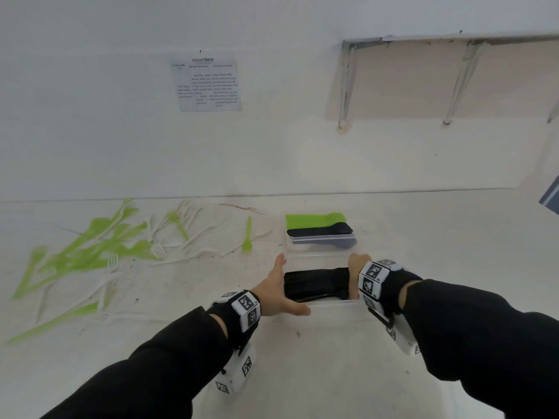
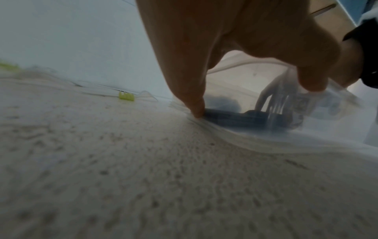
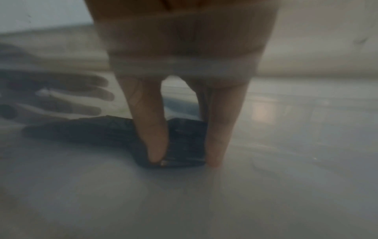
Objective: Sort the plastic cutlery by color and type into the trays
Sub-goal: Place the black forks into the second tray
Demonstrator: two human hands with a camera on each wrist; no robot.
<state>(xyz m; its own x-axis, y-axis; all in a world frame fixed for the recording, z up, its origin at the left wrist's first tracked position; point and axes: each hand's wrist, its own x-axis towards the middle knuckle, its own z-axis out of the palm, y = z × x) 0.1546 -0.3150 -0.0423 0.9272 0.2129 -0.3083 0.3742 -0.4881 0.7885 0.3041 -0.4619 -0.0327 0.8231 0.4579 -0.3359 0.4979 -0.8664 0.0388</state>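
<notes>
A stack of black cutlery point(image 1: 314, 285) lies crosswise in the near clear tray point(image 1: 320, 304). My left hand point(image 1: 279, 285) flanks the tray's left end, fingers straight against the wall and thumb along the near edge. In the left wrist view a fingertip point(image 2: 197, 111) meets the table at the tray's corner. My right hand point(image 1: 358, 263) reaches down into the tray's right end. There, two straight fingers point(image 3: 155, 145) touch the end of the black stack point(image 3: 92, 131). The far tray point(image 1: 320, 247) holds green spoons point(image 1: 311, 220) and black spoons point(image 1: 320, 230).
Green cutlery point(image 1: 90, 249) and white forks point(image 1: 157, 251) lie scattered over the left of the white table. A single green fork point(image 1: 247, 237) lies just left of the far tray. The wall runs close behind the trays, with a shelf on brackets point(image 1: 453, 86) above.
</notes>
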